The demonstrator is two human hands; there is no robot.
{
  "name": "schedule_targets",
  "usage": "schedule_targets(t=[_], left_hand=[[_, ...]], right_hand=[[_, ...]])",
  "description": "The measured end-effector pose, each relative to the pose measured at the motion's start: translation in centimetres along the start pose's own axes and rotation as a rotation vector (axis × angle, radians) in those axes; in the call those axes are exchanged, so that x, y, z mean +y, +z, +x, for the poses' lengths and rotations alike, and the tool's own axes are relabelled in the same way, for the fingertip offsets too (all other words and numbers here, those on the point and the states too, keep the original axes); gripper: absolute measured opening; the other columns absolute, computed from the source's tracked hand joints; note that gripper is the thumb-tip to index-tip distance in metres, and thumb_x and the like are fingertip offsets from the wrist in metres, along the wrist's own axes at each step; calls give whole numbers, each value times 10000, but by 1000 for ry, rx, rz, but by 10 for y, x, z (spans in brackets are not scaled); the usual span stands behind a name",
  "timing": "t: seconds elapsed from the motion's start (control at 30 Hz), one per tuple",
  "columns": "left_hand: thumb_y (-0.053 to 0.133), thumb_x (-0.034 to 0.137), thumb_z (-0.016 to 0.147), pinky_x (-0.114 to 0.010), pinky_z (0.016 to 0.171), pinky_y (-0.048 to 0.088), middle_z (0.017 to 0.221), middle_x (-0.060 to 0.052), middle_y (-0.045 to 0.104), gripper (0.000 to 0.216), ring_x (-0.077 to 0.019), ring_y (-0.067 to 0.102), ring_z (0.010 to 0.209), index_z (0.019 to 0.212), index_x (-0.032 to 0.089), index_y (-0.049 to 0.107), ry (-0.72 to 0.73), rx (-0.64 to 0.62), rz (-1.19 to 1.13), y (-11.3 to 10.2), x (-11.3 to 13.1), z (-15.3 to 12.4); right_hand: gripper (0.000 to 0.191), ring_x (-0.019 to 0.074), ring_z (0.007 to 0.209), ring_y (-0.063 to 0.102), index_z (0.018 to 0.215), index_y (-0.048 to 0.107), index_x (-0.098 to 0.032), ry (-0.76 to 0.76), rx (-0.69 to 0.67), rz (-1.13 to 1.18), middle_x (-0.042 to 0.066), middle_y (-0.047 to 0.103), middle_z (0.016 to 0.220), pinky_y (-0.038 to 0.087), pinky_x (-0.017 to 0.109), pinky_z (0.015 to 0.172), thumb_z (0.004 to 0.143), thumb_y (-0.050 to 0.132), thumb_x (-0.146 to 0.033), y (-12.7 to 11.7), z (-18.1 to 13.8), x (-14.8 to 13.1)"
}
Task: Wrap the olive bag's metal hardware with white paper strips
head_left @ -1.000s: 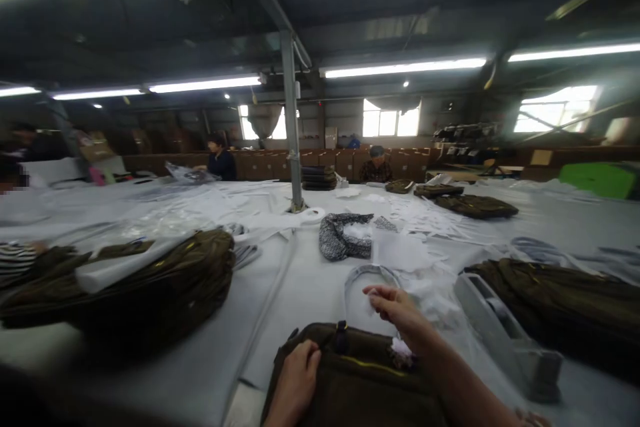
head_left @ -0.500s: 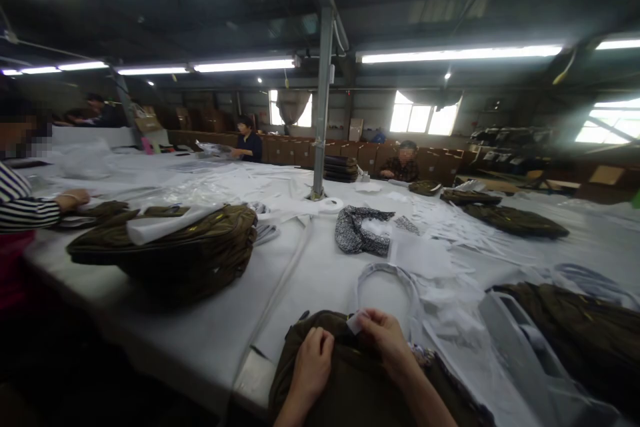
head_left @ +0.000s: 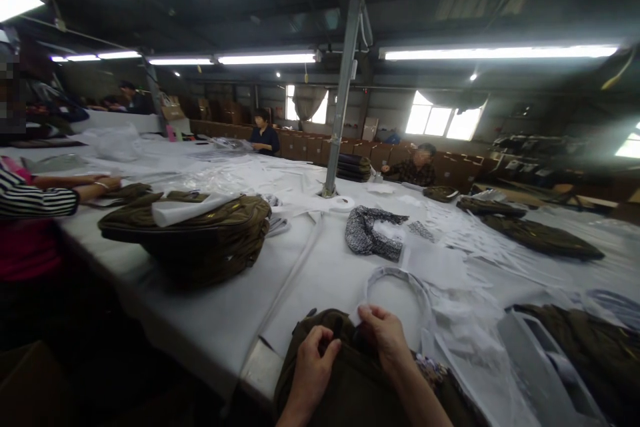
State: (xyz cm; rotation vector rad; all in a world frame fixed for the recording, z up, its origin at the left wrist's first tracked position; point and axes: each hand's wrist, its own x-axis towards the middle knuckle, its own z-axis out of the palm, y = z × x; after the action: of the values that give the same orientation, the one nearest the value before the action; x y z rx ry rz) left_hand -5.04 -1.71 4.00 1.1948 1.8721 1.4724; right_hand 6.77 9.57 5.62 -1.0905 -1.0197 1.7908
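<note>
An olive-brown fabric bag (head_left: 345, 390) lies in front of me at the table edge. My left hand (head_left: 313, 363) is closed at its top, thumb and fingers pinching the fabric beside a short black strap (head_left: 338, 327). To the right, my right hand (head_left: 384, 341) is closed in a pinch over the bag's top edge. A pale sliver of white paper (head_left: 356, 314) shows at its fingertips; the rest is hidden by the fingers. Just beyond lies a ring of wrapped white tubing (head_left: 400, 273). A patterned cloth bundle (head_left: 370, 230) rests farther back.
Stacked olive bags (head_left: 200, 240) stand at left, near a co-worker's striped sleeve (head_left: 40, 203). A grey tape dispenser (head_left: 545, 360) and another bag (head_left: 595, 340) are at right. White sheets (head_left: 450, 273) cover the table around a metal post (head_left: 340, 107).
My view has turned slightly left. The white piece in my right hand was plainly visible and is now mostly hidden. My left fingers have moved into a pinch beside the black strap.
</note>
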Motion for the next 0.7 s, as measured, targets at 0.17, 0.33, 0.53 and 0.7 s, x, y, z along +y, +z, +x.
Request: schedule_targets(t=[0.17, 0.33, 0.53, 0.7], left_hand=[[514, 300, 784, -263, 649, 390, 696, 7, 540, 141, -153, 513, 672, 717, 177, 528, 30, 10, -3, 1, -2, 0], [522, 277, 767, -264, 643, 384, 695, 6, 549, 117, -154, 519, 675, 704, 179, 530, 27, 16, -1, 1, 0, 0], [524, 259, 752, -266, 636, 382, 695, 5, 555, 102, -153, 519, 668, 690, 178, 533, 20, 27, -6, 1, 0, -1], [517, 250, 744, -263, 633, 381, 694, -1, 556, 94, -153, 517, 665, 683, 180, 533, 29, 27, 2, 1, 0, 0]], right_hand=[[386, 104, 487, 536, 734, 632, -128, -59, -29, -110, -13, 601, 562, 424, 198, 479, 510, 804, -391, 10, -1, -7], [360, 98, 490, 530, 748, 642, -129, -83, -80, -150, -16, 609, 562, 415, 185, 476, 538, 786, -384, 16, -2, -12], [364, 94, 483, 503, 775, 673, -108, -145, -162, -246, 0, 613, 569, 380, 185, 452, 575, 769, -396, 18, 0, -15], [327, 147, 570, 558, 767, 702, -107, -280, -249, -420, 41, 656, 636, 425, 223, 524, 626, 726, -401, 21, -5, -22]])
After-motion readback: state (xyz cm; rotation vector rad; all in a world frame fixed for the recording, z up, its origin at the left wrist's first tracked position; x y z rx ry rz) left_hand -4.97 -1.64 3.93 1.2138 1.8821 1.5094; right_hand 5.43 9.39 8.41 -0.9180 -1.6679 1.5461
